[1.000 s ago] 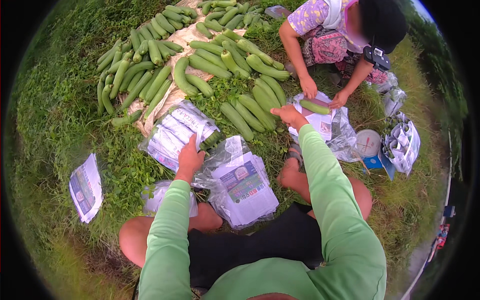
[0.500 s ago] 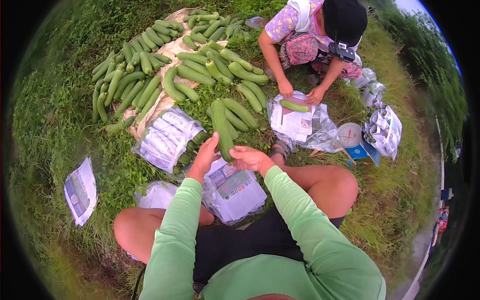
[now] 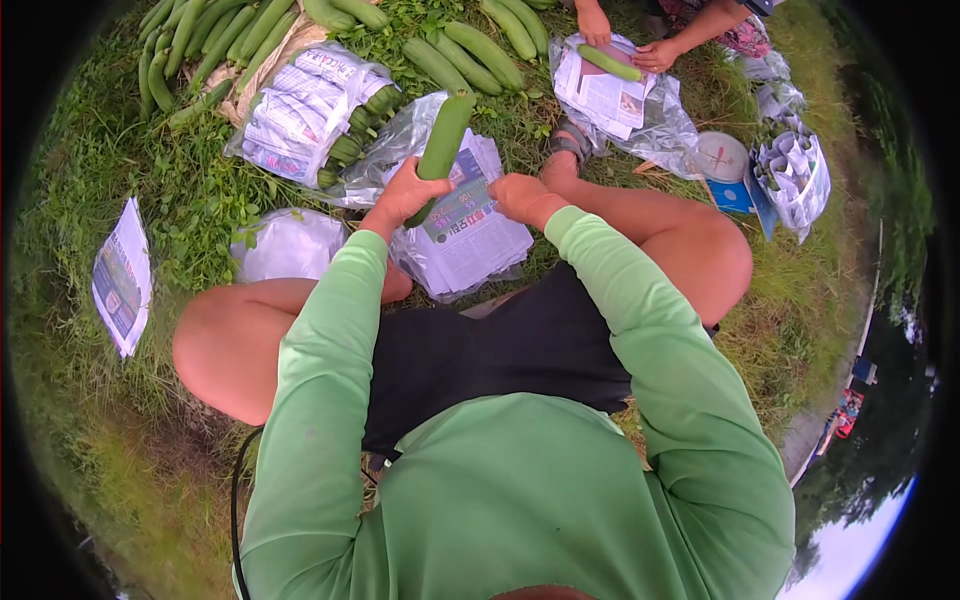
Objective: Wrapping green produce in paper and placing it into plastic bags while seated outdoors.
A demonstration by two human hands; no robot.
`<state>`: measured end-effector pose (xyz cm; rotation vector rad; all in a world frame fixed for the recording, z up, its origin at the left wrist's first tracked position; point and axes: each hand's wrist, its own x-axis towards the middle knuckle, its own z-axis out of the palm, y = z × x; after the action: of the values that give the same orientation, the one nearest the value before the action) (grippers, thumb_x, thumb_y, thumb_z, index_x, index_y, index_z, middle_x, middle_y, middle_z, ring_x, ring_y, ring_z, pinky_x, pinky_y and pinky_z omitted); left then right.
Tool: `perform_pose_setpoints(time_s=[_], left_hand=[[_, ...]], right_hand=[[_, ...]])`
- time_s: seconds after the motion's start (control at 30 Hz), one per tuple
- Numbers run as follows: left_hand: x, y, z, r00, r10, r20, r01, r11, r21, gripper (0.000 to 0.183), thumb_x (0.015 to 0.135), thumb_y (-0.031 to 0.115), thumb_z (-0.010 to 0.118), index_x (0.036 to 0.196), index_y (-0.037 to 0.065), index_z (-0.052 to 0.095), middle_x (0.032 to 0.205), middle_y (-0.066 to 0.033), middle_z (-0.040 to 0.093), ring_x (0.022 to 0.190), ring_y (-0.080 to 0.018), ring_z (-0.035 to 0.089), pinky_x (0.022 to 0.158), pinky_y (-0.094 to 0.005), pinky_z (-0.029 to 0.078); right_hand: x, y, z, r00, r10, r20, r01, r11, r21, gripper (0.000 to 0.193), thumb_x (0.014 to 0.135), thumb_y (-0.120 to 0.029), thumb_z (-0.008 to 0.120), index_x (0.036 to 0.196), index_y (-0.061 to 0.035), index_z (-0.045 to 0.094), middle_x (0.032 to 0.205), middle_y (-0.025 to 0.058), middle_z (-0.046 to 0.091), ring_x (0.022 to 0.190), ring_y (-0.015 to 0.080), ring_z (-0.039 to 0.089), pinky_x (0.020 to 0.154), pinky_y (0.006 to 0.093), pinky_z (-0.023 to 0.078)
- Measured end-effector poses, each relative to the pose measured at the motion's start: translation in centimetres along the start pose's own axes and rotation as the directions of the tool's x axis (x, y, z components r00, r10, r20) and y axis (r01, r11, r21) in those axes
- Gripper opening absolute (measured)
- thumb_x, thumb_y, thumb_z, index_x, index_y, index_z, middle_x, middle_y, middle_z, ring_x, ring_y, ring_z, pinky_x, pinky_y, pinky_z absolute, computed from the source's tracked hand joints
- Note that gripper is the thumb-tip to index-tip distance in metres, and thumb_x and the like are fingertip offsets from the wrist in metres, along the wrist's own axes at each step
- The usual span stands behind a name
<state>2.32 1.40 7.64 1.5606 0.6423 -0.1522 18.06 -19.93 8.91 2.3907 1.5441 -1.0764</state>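
Observation:
My left hand (image 3: 408, 195) is wrapped round the lower part of a long green loofah gourd (image 3: 445, 140), which it holds tilted upright over a stack of newspaper sheets (image 3: 470, 245). The stack lies on clear plastic between my crossed legs. At the stack's right edge my right hand (image 3: 527, 199) is closed, its fingers curled; what they hold, if anything, is hidden. To the left beyond the stack, a clear plastic bag (image 3: 310, 115) is packed with newspaper-wrapped gourds, their green ends pointing right.
More loofah gourds (image 3: 465, 58) lie on the grass ahead and on a tan cloth. A co-worker's hands (image 3: 655, 55) rest by a gourd on newspaper (image 3: 600, 95). Right: a round dial scale (image 3: 722, 157) and a filled bag (image 3: 795, 180). Left: loose newspaper (image 3: 122, 280) and plastic (image 3: 290, 245).
My right hand has let go of the gourd and moved to the newspaper's right edge. My left hand keeps the gourd. The view has tilted down, so the scene sits higher.

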Motion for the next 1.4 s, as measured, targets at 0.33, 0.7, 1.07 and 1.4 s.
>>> perform_pose_setpoints(time_s=[0.33,0.7,1.07,1.4], left_hand=[[-0.9,-6.1,3.4,0.998,0.05,0.044,-0.062,0.933,0.354,0.088,0.074,0.036,0.09,0.14,-0.002,0.046,0.12,-0.0279,0.07,0.114,-0.0416,0.07,0.098,-0.0452,0.053],[0.3,-6.8,2.3,0.991,-0.013,0.134,-0.047,0.899,0.435,0.08,0.077,0.032,0.089,0.14,0.003,0.047,0.123,-0.0285,0.069,0.116,-0.0433,0.069,0.1,-0.0471,0.053],[0.9,-8.2,2.2,0.977,-0.001,0.215,-0.102,0.878,0.467,0.077,0.074,0.026,0.09,0.137,0.006,0.051,0.125,-0.0257,0.07,0.119,-0.0445,0.067,0.101,-0.048,0.052],[2.8,-11.1,2.3,0.936,0.019,0.353,-0.133,0.944,0.303,0.064,0.083,0.028,0.089,0.135,0.006,0.058,0.128,-0.0218,0.07,0.123,-0.0373,0.065,0.107,-0.0441,0.049]], right_hand=[[-3.2,-3.7,10.3,0.949,-0.304,0.08,0.304,0.824,-0.477,0.022,0.096,-0.02,0.062,0.1,-0.0137,0.082,0.112,0.0057,0.073,0.101,0.0265,0.073,0.077,0.0441,0.06],[-3.3,-4.8,7.8,0.932,-0.336,0.135,0.361,0.829,-0.427,0.019,0.091,-0.02,0.064,0.092,-0.0125,0.082,0.097,0.0092,0.081,0.092,0.0283,0.078,0.078,0.046,0.062],[-1.3,-3.1,3.8,0.964,-0.249,0.091,0.256,0.964,-0.074,0.014,0.089,-0.019,0.068,0.092,-0.0097,0.077,0.089,0.0202,0.074,0.085,0.0423,0.073,0.078,0.0512,0.058],[1.0,-1.8,1.6,0.962,-0.254,-0.103,0.238,0.961,-0.143,0.016,0.096,-0.024,0.065,0.096,-0.0136,0.078,0.092,0.0137,0.076,0.089,0.0377,0.074,0.079,0.0504,0.058]])
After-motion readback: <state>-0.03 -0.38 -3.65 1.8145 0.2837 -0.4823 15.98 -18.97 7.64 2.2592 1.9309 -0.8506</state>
